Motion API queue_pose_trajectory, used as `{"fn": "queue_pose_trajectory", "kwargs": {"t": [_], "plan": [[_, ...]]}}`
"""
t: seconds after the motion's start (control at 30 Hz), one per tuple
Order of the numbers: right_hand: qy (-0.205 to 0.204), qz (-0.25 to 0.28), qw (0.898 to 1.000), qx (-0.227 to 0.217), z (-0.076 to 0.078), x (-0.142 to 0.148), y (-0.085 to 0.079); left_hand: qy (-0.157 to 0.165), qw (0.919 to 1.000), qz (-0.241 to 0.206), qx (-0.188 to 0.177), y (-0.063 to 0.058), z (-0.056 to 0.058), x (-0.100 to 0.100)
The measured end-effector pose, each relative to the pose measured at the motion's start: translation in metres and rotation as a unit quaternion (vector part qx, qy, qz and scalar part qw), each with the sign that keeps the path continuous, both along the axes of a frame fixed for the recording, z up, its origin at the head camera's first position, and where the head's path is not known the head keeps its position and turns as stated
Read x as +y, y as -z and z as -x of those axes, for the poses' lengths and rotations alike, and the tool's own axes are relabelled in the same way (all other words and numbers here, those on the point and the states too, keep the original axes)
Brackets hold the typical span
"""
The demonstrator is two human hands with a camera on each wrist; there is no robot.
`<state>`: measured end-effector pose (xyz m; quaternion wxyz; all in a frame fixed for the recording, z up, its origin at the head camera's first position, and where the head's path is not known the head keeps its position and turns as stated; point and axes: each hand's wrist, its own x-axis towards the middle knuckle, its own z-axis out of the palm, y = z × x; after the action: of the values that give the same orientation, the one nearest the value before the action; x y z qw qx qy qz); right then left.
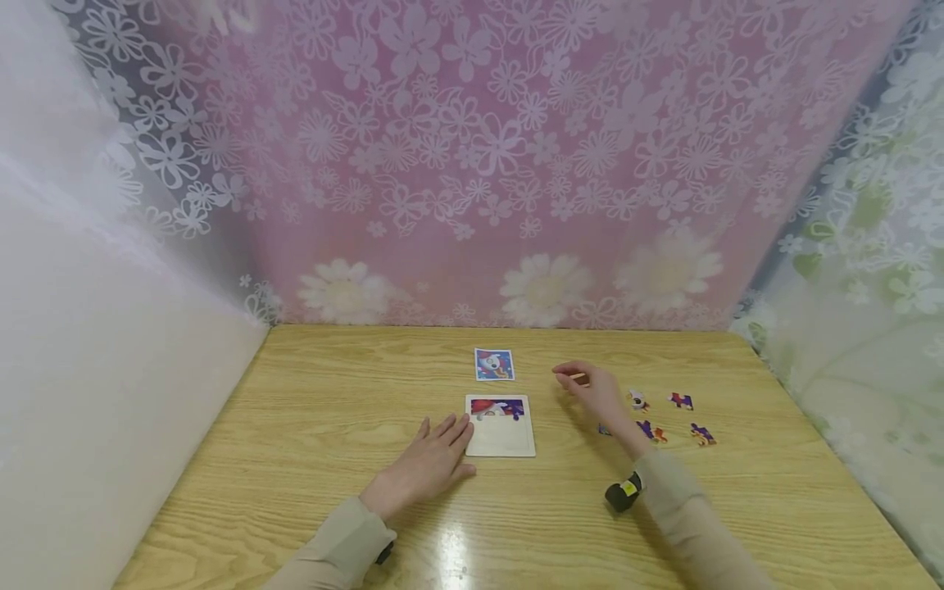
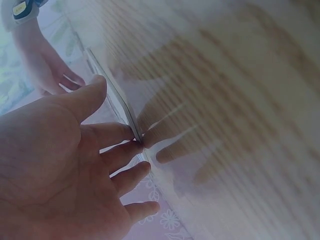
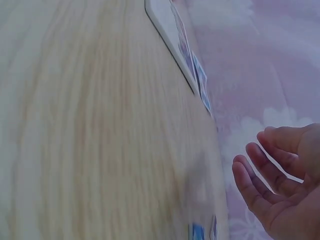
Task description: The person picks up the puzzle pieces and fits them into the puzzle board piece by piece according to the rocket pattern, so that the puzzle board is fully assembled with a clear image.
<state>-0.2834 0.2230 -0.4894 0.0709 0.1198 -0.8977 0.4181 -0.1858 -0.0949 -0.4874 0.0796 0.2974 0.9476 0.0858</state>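
Observation:
My left hand (image 1: 428, 467) lies with its fingers extended, fingertips at the left edge of a white square puzzle tray (image 1: 501, 438). In the left wrist view, those fingertips meet the thin edge of the tray (image 2: 117, 97). Joined puzzle pieces (image 1: 496, 407) fill the tray's upper part with a red and white picture on purple; its lower part is bare. Right of the tray, my right hand (image 1: 599, 397) hovers above the table with loosely bent fingers. The right wrist view shows nothing between the fingers of that hand (image 3: 280, 180).
A small picture card (image 1: 494, 364) lies behind the tray, showing a white character on blue. Several loose pieces lie at the right, among them a purple and red piece (image 1: 682, 401) and a purple and orange piece (image 1: 703, 434). A floral curtain (image 1: 501, 164) hangs behind the table.

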Motion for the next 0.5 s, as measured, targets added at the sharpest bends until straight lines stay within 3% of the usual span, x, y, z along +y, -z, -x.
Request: {"fn": "queue_pose_trajectory", "kwargs": {"t": [0.2,0.5], "plan": [[0.017,-0.034,0.999,-0.006,0.000,0.030,-0.006,0.000,1.0000,0.000,-0.001,-0.001,-0.001,0.000],[0.003,-0.122,0.993,-0.003,0.007,0.063,-0.004,0.001,1.0000,0.003,-0.001,-0.003,-0.002,0.000]]}}
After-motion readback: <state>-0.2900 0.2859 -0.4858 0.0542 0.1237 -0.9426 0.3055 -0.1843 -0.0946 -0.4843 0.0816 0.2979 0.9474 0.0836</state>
